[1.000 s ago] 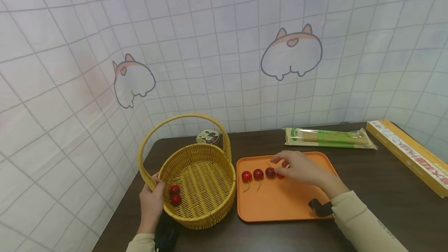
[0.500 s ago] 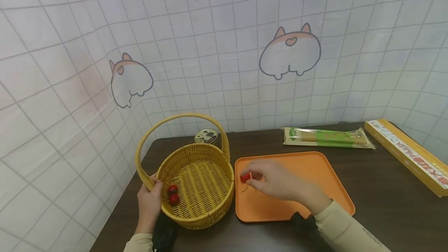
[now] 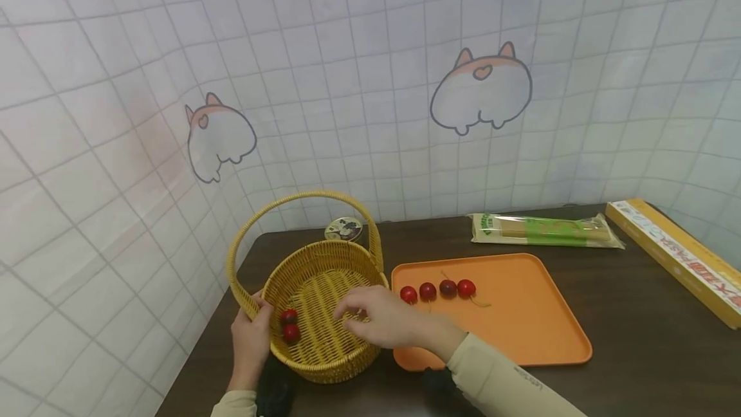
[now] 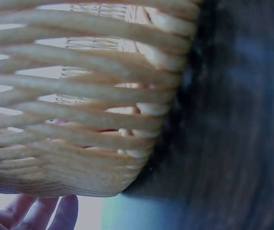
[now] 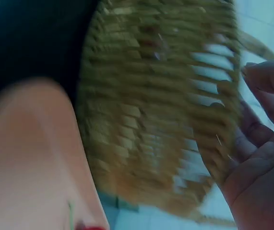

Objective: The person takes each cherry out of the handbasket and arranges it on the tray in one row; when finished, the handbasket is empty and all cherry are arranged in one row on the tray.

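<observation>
My left hand (image 3: 251,340) grips the left side of a yellow wicker basket (image 3: 327,373) at its rim, by the foot of the tall handle (image 3: 309,194). Two red cherries (image 3: 291,333) lie inside against the basket's left wall. Over the basket's right rim reaches my right hand (image 3: 384,320), fingers loosely bent, with a gap between thumb and forefinger and nothing seen between them. In the right wrist view, this hand (image 5: 266,153) is beside the woven wall (image 5: 146,105). On the orange tray (image 3: 521,333), several cherries with stems (image 3: 448,288) sit in a row near the back left.
Behind the basket stands a round tin (image 3: 344,229) with a printed lid. A clear and green packet of noodles (image 3: 544,230) lies behind the tray, and a long yellow pasta box (image 3: 677,256) is at the right edge of the dark table (image 3: 613,288). A white gridded cloth hangs behind.
My right hand has moved left from the row of cherries on the tray to above the basket, uncovering the row. The left hand keeps its grip, and two cherries still lie in the basket.
</observation>
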A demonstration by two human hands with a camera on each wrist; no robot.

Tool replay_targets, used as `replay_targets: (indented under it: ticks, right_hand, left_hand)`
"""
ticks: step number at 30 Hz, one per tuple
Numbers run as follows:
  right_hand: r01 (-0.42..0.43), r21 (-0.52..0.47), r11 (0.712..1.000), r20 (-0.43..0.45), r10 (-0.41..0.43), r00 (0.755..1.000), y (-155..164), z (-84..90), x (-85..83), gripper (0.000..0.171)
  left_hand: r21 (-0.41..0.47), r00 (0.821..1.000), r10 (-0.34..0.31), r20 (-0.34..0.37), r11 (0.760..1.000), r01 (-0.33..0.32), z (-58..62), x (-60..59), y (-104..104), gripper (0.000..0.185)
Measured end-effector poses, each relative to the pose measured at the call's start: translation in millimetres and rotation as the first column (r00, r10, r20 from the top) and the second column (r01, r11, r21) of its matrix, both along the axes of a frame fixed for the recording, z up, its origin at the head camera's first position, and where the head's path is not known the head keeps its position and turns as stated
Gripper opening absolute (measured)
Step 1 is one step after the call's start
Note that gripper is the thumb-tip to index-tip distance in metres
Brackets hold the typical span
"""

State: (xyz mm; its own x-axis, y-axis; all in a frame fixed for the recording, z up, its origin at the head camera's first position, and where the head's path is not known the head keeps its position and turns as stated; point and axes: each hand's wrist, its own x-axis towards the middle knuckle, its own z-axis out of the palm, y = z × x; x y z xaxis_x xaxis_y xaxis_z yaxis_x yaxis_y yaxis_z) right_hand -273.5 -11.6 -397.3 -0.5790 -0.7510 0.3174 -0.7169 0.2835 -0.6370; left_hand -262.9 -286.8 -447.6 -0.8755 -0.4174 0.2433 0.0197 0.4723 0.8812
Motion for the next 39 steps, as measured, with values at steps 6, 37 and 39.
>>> replay_targets:
  ticks: [6,37,39]
  right_hand:
    - [-0.017,0.238,0.971,-0.087,0.039,0.995,-25.6,-6.6,0.4,0.024]
    - [-0.085,0.385,0.919,-0.050,0.112,0.992,-88.6,-19.4,-18.5,0.054]
    - [-0.112,0.390,0.914,-0.046,0.141,0.989,-89.4,-19.2,-18.1,0.056]
  left_hand:
    - [0.004,1.000,-0.013,0.025,1.000,0.012,1.9,1.6,2.0,0.047]
    - [0.043,1.000,-0.012,-0.027,0.999,0.013,3.0,2.5,4.4,0.039]
    - [0.043,1.000,-0.010,-0.025,0.999,0.011,3.3,3.2,3.7,0.039]
